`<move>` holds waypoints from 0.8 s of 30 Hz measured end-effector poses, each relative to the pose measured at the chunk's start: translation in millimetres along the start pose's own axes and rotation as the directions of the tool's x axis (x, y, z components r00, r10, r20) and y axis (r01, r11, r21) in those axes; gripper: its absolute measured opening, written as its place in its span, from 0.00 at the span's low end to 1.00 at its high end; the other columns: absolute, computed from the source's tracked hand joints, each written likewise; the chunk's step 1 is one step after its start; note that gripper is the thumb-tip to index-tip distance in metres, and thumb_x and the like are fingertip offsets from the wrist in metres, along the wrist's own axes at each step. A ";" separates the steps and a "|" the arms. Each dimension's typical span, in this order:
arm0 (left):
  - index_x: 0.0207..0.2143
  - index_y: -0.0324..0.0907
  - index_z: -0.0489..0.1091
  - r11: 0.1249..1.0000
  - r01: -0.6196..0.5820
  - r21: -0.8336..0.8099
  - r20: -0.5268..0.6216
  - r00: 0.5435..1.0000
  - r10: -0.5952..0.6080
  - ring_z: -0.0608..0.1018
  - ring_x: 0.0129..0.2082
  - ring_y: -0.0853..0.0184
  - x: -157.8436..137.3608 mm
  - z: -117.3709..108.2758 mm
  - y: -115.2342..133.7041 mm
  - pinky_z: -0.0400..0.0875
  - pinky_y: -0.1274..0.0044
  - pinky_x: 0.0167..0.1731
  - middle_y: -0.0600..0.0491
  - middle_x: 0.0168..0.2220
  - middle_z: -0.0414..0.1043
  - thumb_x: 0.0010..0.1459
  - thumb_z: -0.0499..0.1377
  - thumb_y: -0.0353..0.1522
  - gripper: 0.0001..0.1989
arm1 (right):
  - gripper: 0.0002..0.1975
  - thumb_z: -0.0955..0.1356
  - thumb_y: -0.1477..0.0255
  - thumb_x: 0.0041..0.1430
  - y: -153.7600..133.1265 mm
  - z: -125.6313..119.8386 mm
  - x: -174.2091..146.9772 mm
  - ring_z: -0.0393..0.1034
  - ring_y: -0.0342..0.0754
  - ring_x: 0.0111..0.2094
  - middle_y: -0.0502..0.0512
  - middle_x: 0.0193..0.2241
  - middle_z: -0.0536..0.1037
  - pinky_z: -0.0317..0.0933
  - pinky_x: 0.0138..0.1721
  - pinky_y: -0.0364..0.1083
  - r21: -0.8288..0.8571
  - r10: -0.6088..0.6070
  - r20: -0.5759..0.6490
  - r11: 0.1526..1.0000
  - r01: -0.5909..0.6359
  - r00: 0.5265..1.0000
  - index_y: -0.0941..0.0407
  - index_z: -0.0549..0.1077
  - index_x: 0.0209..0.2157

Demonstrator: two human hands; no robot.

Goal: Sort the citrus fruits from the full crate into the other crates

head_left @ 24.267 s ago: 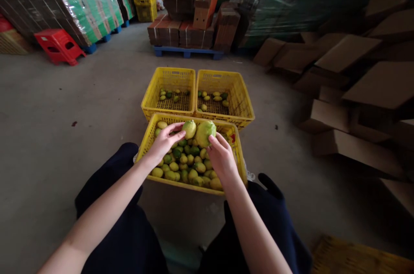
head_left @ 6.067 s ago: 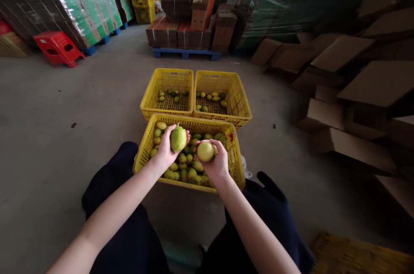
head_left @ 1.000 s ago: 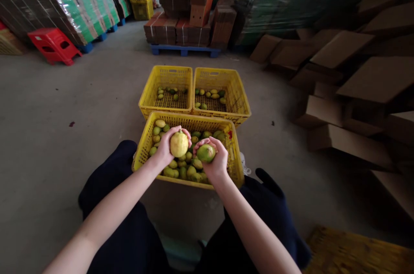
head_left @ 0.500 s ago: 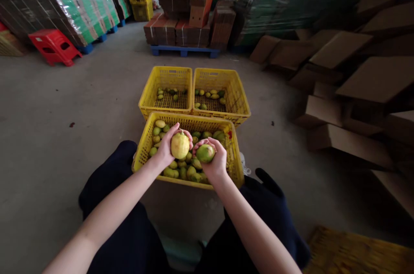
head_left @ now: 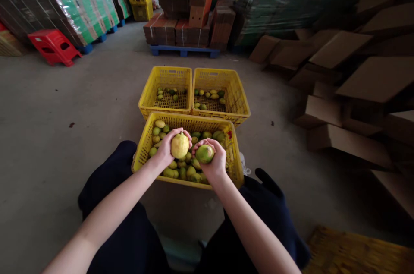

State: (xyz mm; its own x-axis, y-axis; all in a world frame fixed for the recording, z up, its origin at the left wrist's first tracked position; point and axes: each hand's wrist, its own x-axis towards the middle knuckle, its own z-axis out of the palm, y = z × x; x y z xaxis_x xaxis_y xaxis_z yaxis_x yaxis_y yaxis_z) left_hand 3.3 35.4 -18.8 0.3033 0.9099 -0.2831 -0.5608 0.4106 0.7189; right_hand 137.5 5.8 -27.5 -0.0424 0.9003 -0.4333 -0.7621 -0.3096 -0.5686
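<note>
My left hand [head_left: 167, 146] is closed round a pale yellow lemon [head_left: 180, 145], its stem end pointing up. Beside it, my right hand [head_left: 218, 158] cups a green lemon [head_left: 205, 153] with a brownish patch near its top. Both hands are above the near yellow crate [head_left: 238, 159], which holds many green and yellow lemons [head_left: 191, 172]; my hands and forearms hide part of them. Behind this crate stand two more, a left crate [head_left: 148, 88] and a right crate [head_left: 238, 92], each with a scattering of lemons on its slotted floor.
A blue pallet [head_left: 184, 51] beyond the crates bears bundled flat cardboard [head_left: 161, 32]. Open cardboard boxes [head_left: 336, 49] are piled along the right. A red stool [head_left: 53, 45] stands at the left, near wrapped green stacks [head_left: 84, 2]. At lower right is a yellow slatted surface [head_left: 352, 252].
The fingers of my left hand have curled further over the yellow lemon, the thumb coming down beside its stem. My right hand and its lemon have hardly moved.
</note>
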 end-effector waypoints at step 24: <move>0.42 0.36 0.75 0.937 0.027 -0.349 -0.094 0.994 -0.064 0.80 0.44 0.61 0.0 1.4 -5.7 0.74 0.72 0.41 0.45 0.42 0.79 0.54 0.52 0.33 0.17 | 0.17 0.72 0.67 0.45 11.3 -3.0 9.2 0.69 0.46 0.37 0.48 0.35 0.74 0.66 0.42 0.46 -0.379 -0.476 0.017 0.811 0.447 0.879 0.52 0.70 0.39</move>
State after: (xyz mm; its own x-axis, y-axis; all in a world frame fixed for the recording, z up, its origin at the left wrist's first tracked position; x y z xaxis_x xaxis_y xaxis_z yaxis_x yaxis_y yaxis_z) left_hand 7.6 33.0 -22.1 0.2644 0.8834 -0.3869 -0.7861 0.4298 0.4441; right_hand 130.5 9.6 -40.0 0.3146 0.9441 -0.0980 -0.3921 0.0352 -0.9193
